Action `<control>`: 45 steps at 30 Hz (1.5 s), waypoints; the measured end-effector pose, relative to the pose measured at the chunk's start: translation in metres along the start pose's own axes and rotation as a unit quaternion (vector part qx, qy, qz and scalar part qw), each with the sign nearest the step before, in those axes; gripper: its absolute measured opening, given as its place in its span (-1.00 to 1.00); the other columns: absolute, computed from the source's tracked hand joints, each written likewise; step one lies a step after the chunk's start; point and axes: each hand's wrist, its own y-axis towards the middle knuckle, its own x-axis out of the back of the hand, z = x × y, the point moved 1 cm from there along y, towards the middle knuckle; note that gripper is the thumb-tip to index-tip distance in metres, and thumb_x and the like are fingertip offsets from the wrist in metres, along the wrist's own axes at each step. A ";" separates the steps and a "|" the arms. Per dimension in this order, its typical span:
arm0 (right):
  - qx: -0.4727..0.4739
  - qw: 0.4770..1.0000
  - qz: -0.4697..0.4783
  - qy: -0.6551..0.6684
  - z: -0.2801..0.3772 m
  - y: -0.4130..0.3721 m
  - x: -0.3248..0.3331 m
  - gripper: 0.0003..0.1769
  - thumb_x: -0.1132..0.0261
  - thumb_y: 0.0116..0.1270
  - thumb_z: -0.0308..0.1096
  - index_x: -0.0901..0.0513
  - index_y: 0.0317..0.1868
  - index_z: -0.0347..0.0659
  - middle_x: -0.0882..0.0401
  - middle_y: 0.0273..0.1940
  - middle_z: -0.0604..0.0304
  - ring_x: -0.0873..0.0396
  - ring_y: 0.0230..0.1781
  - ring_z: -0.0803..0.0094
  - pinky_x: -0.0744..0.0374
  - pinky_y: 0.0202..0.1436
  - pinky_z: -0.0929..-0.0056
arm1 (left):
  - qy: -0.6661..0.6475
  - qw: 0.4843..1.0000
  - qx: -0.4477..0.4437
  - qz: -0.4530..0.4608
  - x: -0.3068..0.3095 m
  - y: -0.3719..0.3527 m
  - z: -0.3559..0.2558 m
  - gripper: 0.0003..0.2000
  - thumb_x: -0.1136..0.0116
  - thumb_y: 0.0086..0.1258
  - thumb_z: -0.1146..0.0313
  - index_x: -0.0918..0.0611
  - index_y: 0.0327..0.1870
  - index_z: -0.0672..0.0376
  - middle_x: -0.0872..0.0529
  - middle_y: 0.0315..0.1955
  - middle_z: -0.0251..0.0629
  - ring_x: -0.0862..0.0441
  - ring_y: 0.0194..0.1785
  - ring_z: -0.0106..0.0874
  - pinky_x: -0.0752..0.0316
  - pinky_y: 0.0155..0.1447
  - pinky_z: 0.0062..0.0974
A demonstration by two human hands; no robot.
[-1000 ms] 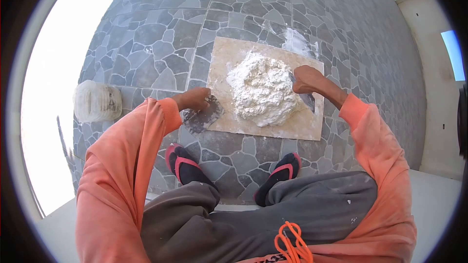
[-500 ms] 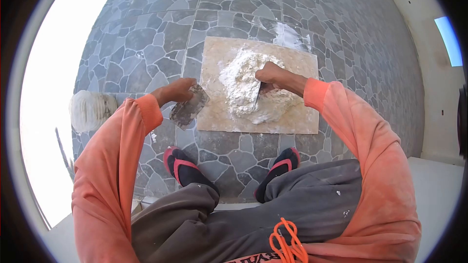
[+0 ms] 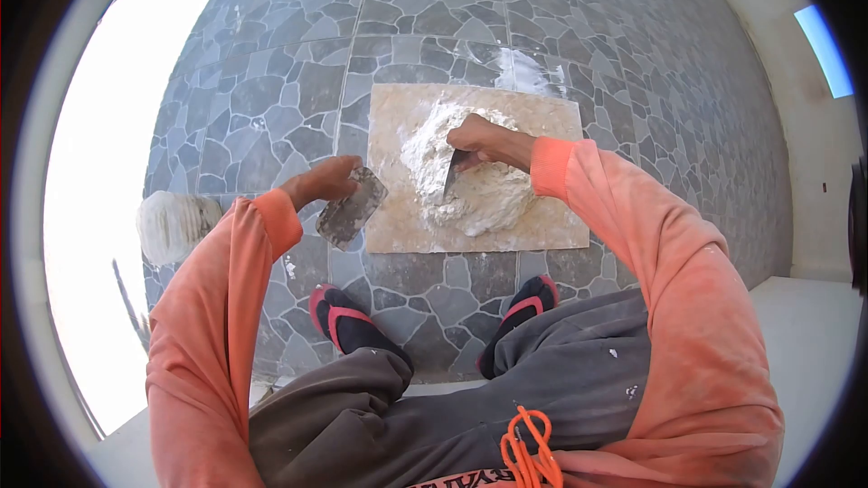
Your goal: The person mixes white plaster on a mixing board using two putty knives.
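Note:
A heap of white, lumpy material (image 3: 488, 203) lies on a square beige board (image 3: 389, 226) on the floor. My right hand (image 3: 484, 140) is closed round a dark-bladed scraper (image 3: 450, 175), whose blade reaches down into the heap. Just off the board's left edge, my left hand (image 3: 327, 181) grips a grey, stained flat plate (image 3: 353, 210), held tilted. The fingers of my left hand are partly hidden behind the plate.
A whitish, rounded bundle or container (image 3: 176, 228) stands at the left. White residue (image 3: 529, 72) marks the stone-patterned floor (image 3: 262, 117) behind the board. My feet in dark socks and red-strapped sandals (image 3: 348, 321) are in front of the board.
My right hand has moved left over the heap with the scraper, whose blade is now further left. My left hand and the plate have barely moved. The view has shifted slightly.

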 end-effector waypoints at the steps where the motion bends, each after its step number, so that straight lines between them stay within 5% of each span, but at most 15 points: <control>1: 0.003 1.000 0.006 -0.001 0.001 -0.002 0.000 -0.84 -0.20 0.19 -0.54 -0.44 -0.47 -0.48 -0.48 -0.46 -0.02 -0.68 -0.46 0.12 -0.77 -0.48 0.12 | 0.002 1.000 -0.002 -0.005 0.000 0.000 0.000 -0.61 -0.20 0.23 0.38 -0.56 0.07 0.38 -0.68 -0.09 0.20 -0.63 0.03 0.08 -0.49 0.13 -0.16; 3: 0.197 0.948 0.084 -0.234 -0.022 0.047 0.009 -0.78 -0.32 0.15 -0.50 -0.46 -0.52 -0.43 -0.46 -0.53 -0.02 -0.67 -0.50 0.14 -0.73 -0.50 0.20 | 0.004 1.000 -0.002 -0.011 0.000 0.000 0.002 -0.61 -0.21 0.24 0.38 -0.56 0.07 0.38 -0.68 -0.08 0.19 -0.63 0.02 0.07 -0.49 0.13 -0.17; 5: 0.262 0.900 0.104 -0.331 -0.045 0.085 0.014 -0.73 -0.44 0.07 -0.44 -0.49 -0.57 -0.36 -0.45 -0.58 -0.03 -0.63 -0.55 0.15 -0.65 -0.52 0.27 | 0.004 1.000 0.000 -0.014 -0.001 0.000 0.002 -0.61 -0.21 0.24 0.38 -0.56 0.07 0.37 -0.69 -0.10 0.19 -0.64 0.01 0.06 -0.49 0.12 -0.17; 8: 0.119 0.967 0.041 -0.222 -0.033 0.079 -0.002 -0.65 -0.58 -0.07 -0.37 -0.51 -0.63 -0.27 -0.44 -0.62 -0.02 -0.52 -0.61 0.15 -0.55 -0.53 0.35 | -0.010 1.000 0.020 0.000 0.004 -0.003 -0.008 -0.61 -0.21 0.25 0.38 -0.56 0.09 0.36 -0.69 -0.11 0.18 -0.65 0.00 0.05 -0.50 0.10 -0.18; 10: -0.069 0.996 -0.028 -0.042 0.016 0.001 -0.018 -0.63 -0.60 -0.10 -0.37 -0.49 -0.66 -0.24 -0.46 -0.61 0.01 -0.46 -0.63 0.19 -0.54 -0.51 0.38 | -0.011 1.000 0.026 0.001 0.004 -0.002 -0.008 -0.61 -0.19 0.23 0.37 -0.57 0.08 0.34 -0.69 -0.11 0.18 -0.64 0.02 0.07 -0.50 0.11 -0.17; 12: 0.061 0.970 0.054 -0.230 -0.005 0.045 -0.011 -0.65 -0.50 -0.01 -0.48 -0.44 -0.68 -0.25 -0.45 -0.58 0.05 -0.47 -0.61 0.32 -0.62 -0.48 0.35 | -0.009 1.000 0.025 0.003 0.003 -0.001 -0.007 -0.61 -0.19 0.22 0.37 -0.57 0.07 0.33 -0.69 -0.10 0.18 -0.64 0.04 0.07 -0.50 0.12 -0.16; 14: 0.070 0.960 0.070 -0.264 -0.005 0.044 -0.009 -0.66 -0.43 0.05 -0.55 -0.41 -0.70 -0.26 -0.44 -0.56 0.09 -0.48 -0.61 0.36 -0.68 -0.45 0.34 | -0.003 1.000 0.019 0.003 0.003 0.001 -0.004 -0.61 -0.19 0.22 0.37 -0.57 0.08 0.33 -0.69 -0.10 0.18 -0.64 0.04 0.07 -0.51 0.12 -0.16; 19: -0.069 0.988 -0.003 -0.137 0.042 -0.016 -0.008 -0.67 -0.43 0.03 -0.61 -0.42 -0.70 -0.28 -0.44 -0.58 0.17 -0.38 -0.64 0.19 -0.68 -0.44 0.43 | 0.014 1.000 0.001 -0.012 0.001 0.005 0.006 -0.59 -0.22 0.24 0.37 -0.55 0.09 0.37 -0.69 -0.07 0.18 -0.65 0.02 0.05 -0.51 0.12 -0.19; 21: 0.098 0.917 0.143 -0.358 0.047 -0.019 0.028 -0.80 -0.15 0.16 -0.60 -0.49 -0.62 -0.37 -0.53 -0.55 0.05 -0.73 -0.47 0.27 -0.75 -0.42 0.33 | 0.015 1.000 0.009 -0.014 -0.004 0.002 0.008 -0.59 -0.22 0.23 0.38 -0.56 0.08 0.37 -0.69 -0.08 0.18 -0.64 0.02 0.06 -0.50 0.12 -0.18; 22: -0.006 0.974 0.051 -0.220 0.064 -0.051 0.028 -0.83 -0.11 0.14 -0.57 -0.53 -0.58 -0.43 -0.56 -0.53 -0.02 -0.71 -0.52 0.27 -0.76 -0.43 0.31 | 0.015 1.000 0.010 -0.014 -0.006 0.002 0.011 -0.60 -0.22 0.22 0.38 -0.56 0.07 0.37 -0.69 -0.08 0.18 -0.64 0.02 0.06 -0.50 0.12 -0.18; 25: -0.023 0.953 0.017 -0.300 0.066 -0.068 0.062 -0.79 -0.16 0.03 -0.53 -0.52 -0.55 -0.63 -0.55 -0.48 -0.04 -0.70 -0.49 0.22 -0.78 -0.45 0.22 | 0.000 1.000 0.018 0.009 -0.001 -0.001 0.002 -0.64 -0.18 0.16 0.41 -0.60 0.00 0.33 -0.69 -0.11 0.16 -0.62 0.05 0.09 -0.49 0.13 -0.13; 27: -0.046 0.952 -0.010 -0.303 0.057 -0.073 0.069 -0.85 -0.09 0.10 -0.58 -0.55 -0.54 -0.48 -0.56 -0.54 -0.02 -0.72 -0.53 0.18 -0.77 -0.47 0.22 | 0.006 1.000 0.000 0.007 -0.001 -0.001 0.004 -0.64 -0.17 0.15 0.41 -0.61 -0.01 0.33 -0.70 -0.12 0.15 -0.63 0.04 0.08 -0.49 0.12 -0.14; 36: 0.014 0.937 0.040 -0.346 0.019 -0.014 0.022 -0.82 -0.15 0.12 -0.57 -0.54 -0.61 -0.48 -0.54 -0.62 -0.06 -0.67 -0.60 0.20 -0.69 -0.51 0.16 | -0.016 1.000 0.002 -0.015 0.006 0.002 -0.008 -0.64 -0.18 0.15 0.41 -0.61 -0.01 0.33 -0.69 -0.10 0.15 -0.62 0.07 0.06 -0.48 0.13 -0.16; 42: 0.037 0.973 0.028 -0.224 0.009 -0.001 0.020 -0.78 -0.18 0.09 -0.52 -0.54 -0.67 -0.44 -0.56 -0.60 -0.04 -0.65 -0.61 0.27 -0.69 -0.48 0.21 | -0.020 1.000 0.010 -0.020 0.007 -0.005 -0.012 -0.62 -0.18 0.18 0.39 -0.60 0.04 0.32 -0.69 -0.09 0.16 -0.62 0.07 0.05 -0.48 0.14 -0.17; 45: 0.081 0.937 0.074 -0.333 0.019 -0.001 0.025 -0.74 -0.20 0.09 -0.47 -0.48 -0.67 -0.49 -0.51 -0.58 -0.02 -0.65 -0.58 0.27 -0.72 -0.48 0.25 | -0.022 1.000 0.003 -0.001 -0.003 -0.001 0.002 -0.61 -0.18 0.24 0.38 -0.55 0.07 0.37 -0.68 -0.12 0.20 -0.63 0.00 0.09 -0.48 0.12 -0.14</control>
